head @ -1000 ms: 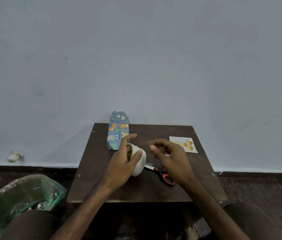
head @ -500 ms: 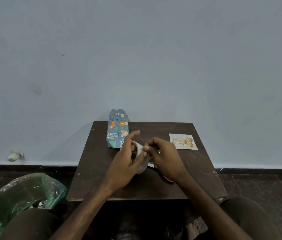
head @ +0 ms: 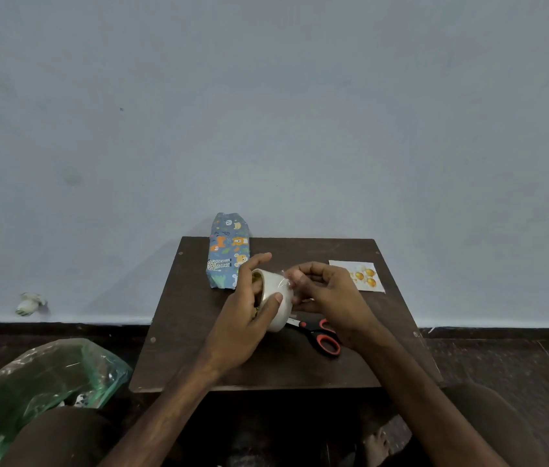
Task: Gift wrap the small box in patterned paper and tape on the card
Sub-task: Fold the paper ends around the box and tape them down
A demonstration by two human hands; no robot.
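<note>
Pale blue-grey wall (head: 266, 112) fills the upper frame; below centre stands a dark wooden table (head: 199, 348). At lower left, a green plastic bag (head: 40, 375) holds scraps (too blurred to name). On the table's upper left lies the small box (head: 227, 251), already covered in animal-patterned paper. At centre, the left hand (head: 246, 318) grips a tape roll (head: 274, 298), fingers curled into its core, while the right hand (head: 330, 298) pinches the tape's free end. The step appears to be drawing a strip; next likely comes cutting it with the scissors (head: 320, 335) beneath, then fixing the card (head: 360, 276) at right.
</note>
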